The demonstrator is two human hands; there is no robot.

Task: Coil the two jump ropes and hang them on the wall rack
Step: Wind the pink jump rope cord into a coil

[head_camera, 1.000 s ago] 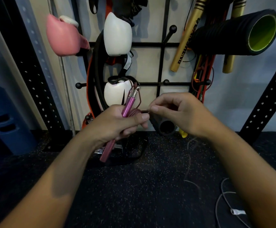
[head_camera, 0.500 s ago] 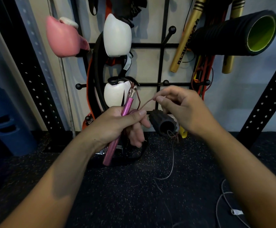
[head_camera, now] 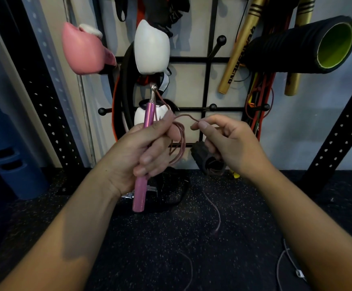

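Coils of thin pink cord (head_camera: 178, 141) hang gathered in the left hand (head_camera: 141, 152), whose grip clenches round the pink handle (head_camera: 144, 156) held upright, likely so each loop stacks against it. Right hand (head_camera: 229, 141) pinches the cord's next stretch, feeding it across. Loose cord trails on the floor (head_camera: 170, 238) below. Wall rack (head_camera: 207, 85) stands just ahead.
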